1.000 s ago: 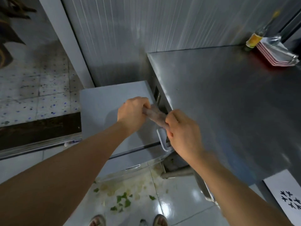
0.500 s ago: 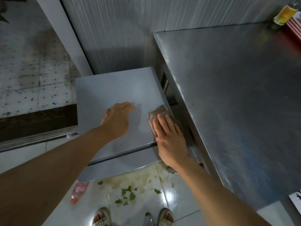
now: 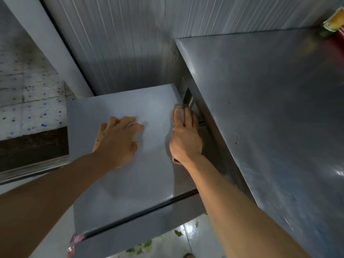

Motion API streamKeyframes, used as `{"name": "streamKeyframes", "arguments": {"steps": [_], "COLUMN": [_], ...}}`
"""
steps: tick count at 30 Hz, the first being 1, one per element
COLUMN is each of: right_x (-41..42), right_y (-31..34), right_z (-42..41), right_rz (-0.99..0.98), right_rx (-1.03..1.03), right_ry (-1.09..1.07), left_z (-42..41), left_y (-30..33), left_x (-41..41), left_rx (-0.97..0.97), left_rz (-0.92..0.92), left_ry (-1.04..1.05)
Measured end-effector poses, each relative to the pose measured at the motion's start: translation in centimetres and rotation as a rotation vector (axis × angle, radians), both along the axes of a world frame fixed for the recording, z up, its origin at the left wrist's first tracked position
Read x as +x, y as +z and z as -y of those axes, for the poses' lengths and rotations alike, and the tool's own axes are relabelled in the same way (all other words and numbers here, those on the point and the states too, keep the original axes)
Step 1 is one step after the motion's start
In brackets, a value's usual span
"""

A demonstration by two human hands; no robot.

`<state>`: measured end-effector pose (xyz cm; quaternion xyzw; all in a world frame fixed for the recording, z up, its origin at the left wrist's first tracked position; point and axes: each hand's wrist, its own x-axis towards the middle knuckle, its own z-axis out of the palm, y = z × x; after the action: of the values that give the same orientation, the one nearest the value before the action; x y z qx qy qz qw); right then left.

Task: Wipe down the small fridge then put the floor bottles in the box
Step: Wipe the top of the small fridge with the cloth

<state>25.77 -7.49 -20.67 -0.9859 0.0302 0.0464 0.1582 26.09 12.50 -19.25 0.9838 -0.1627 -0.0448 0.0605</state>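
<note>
Head view showed small fridge (image 3: 119, 107), pale grey flat top, wedged just beside steel counter (image 3: 270, 118), left hand (image 3: 119, 140) resting flat with fingers spread, right hand (image 3: 186, 138) pressing cloth (image 3: 179, 110) at right edge, bottle (image 3: 74, 241) on floor below.

The left hand (image 3: 119, 140) rests flat, fingers spread, on the grey flat top of the small fridge (image 3: 119, 183). The right hand (image 3: 184, 138) presses a pinkish cloth (image 3: 179, 112) along the top's right edge, beside the steel counter (image 3: 270, 118).
</note>
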Motion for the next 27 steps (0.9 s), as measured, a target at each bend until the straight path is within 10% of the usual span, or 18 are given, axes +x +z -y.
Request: {"name": "streamKeyframes", "arguments": {"steps": [12, 27], "right_x": [-8.0, 13.1], "right_y": [1.2, -0.4], "right_z": [0.0, -2.2], "right_rz": [-0.038, 0.174], "right_rx": [-0.237, -0.167], "right_ry": [-0.152, 0.225], "left_z": [-2.1, -3.9], "left_y": [0.3, -0.6], "left_x": [3.7, 3.9], "left_rx": [-0.067, -0.079], "left_rz": [-0.009, 0.007], "left_ry": [0.165, 0.109]}}
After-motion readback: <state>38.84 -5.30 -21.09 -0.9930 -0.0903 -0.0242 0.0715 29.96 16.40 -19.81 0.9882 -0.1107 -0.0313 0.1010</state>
